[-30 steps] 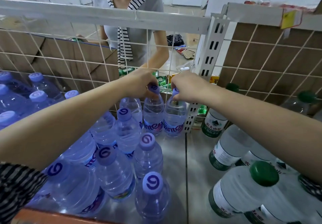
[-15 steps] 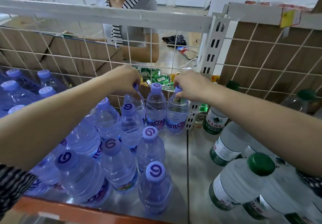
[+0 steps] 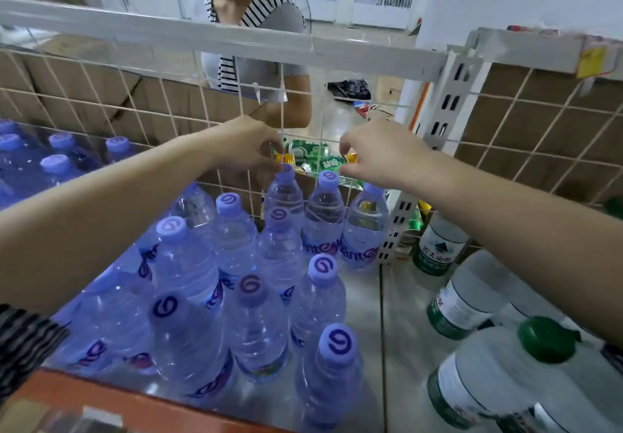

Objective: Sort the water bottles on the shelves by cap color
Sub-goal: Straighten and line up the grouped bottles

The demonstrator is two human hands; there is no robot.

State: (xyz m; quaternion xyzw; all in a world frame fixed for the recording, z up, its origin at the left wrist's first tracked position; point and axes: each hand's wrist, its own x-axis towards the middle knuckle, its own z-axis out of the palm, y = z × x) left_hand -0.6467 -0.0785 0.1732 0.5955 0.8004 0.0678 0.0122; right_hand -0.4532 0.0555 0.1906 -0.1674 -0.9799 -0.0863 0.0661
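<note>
Left hand (image 3: 247, 146) fingertips touch a back-row purple cap (image 3: 286, 173); pinch not discernible. Right hand (image 3: 381, 156) loosely curled, empty. Seat bottle (image 3: 285, 198) upright against wire grid (image 3: 281, 102), clear of green-capped bottles (image 3: 488, 385).

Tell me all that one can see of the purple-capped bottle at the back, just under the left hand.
The bottle is clear, bluish plastic with a ribbed shoulder and a lilac cap bearing a dark swirl. It stands upright in the back row by the wire mesh, leftmost of three; its lower part is hidden by another bottle. The left hand has fingertips at the cap's far edge; whether it grips is unclear.
</note>
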